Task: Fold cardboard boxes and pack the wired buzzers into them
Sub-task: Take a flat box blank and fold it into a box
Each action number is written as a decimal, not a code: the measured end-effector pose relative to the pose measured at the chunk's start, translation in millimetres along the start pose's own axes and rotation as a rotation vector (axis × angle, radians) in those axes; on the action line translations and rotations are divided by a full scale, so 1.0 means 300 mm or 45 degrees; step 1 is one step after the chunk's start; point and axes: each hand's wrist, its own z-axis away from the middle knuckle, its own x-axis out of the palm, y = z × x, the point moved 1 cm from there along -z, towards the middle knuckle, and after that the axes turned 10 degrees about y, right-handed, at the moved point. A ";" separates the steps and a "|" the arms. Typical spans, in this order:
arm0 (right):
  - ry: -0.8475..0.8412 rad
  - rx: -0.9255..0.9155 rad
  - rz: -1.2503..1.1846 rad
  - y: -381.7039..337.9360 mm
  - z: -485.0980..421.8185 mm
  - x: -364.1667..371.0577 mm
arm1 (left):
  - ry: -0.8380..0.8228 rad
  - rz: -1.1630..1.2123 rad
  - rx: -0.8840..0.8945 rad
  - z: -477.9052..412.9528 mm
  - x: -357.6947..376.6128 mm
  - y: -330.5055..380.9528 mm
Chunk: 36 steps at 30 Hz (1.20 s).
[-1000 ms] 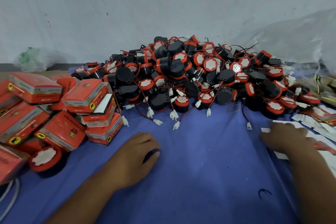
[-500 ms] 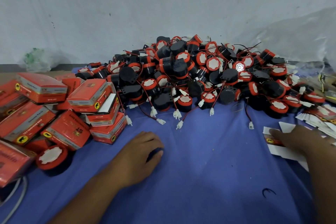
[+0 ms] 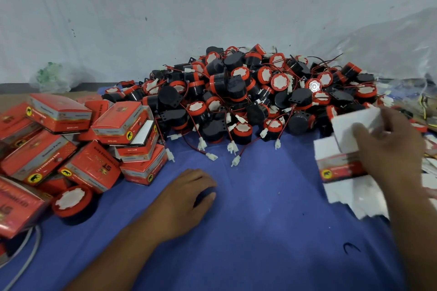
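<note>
- Folded red boxes (image 3: 113, 123) are heaped at 9 o'clock on the blue-clothed desk (image 3: 260, 220), with one loose buzzer (image 3: 71, 201) just beside them at 8.
- The left hand (image 3: 184, 201) rests palm down at 6, fingers loosely curled and holding nothing.
- The pile of wired buzzers (image 3: 248, 92) sits at 12.
- The right hand (image 3: 392, 149) grips an unfolded cardboard box (image 3: 340, 168) at 3.

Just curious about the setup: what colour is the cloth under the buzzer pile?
The cloth is plain blue, best seen in the head view.
</note>
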 end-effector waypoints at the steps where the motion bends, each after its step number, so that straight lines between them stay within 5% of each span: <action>1: 0.006 -0.014 -0.194 -0.049 0.039 0.003 | 0.008 0.023 -0.029 -0.002 0.000 0.014; 4: -0.161 -0.028 -0.787 -0.186 0.184 0.034 | 0.103 0.311 -0.176 -0.014 -0.004 0.072; 7: -0.349 -0.038 -1.127 -0.269 0.337 0.075 | 0.073 0.944 -0.333 -0.003 -0.013 0.150; 10: -0.488 -0.061 -1.168 -0.306 0.464 0.116 | -0.079 1.311 -0.278 -0.017 -0.004 0.209; 14: -0.658 -0.247 -1.051 -0.300 0.538 0.160 | -0.087 1.454 -0.615 -0.053 0.018 0.216; 17: -0.768 -0.218 -1.053 -0.285 0.560 0.183 | -0.109 1.614 -0.596 -0.025 0.032 0.195; 23: -0.599 -0.358 -0.817 -0.267 0.527 0.208 | -0.021 1.369 -0.837 -0.016 0.067 0.132; 30: -0.829 -1.072 -0.437 -0.237 0.434 0.192 | 0.222 1.148 -0.974 -0.032 0.004 0.080; 36: -1.180 -0.423 -0.456 -0.232 0.440 0.184 | 0.360 0.959 -0.815 -0.032 -0.011 0.080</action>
